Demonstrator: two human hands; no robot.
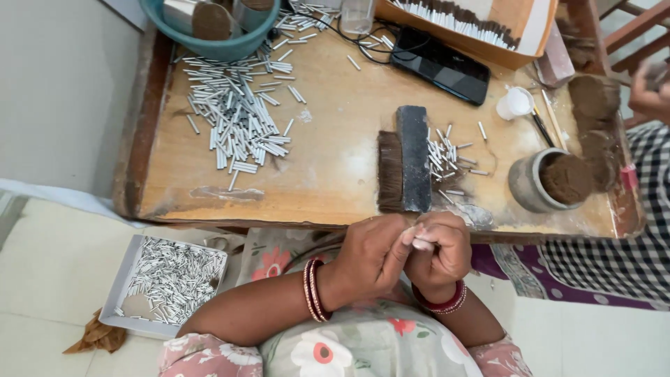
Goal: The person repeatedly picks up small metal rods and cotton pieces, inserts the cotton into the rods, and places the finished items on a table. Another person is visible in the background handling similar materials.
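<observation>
while the left hand (373,253) and right hand (438,250) pinch one small white tube (421,244) together, a grey box of tubes (167,279) sits left on the pale floor (49,265); ahead, a worn wooden bench (335,153) carries a cardboard box (488,28).

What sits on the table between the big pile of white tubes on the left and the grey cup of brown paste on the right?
In the head view, a dark brush lies between the big pile of white tubes and the grey cup, with a small cluster of tubes beside it.

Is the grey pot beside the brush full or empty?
Full: the grey pot stands upright, brown material heaped to its rim.
</observation>
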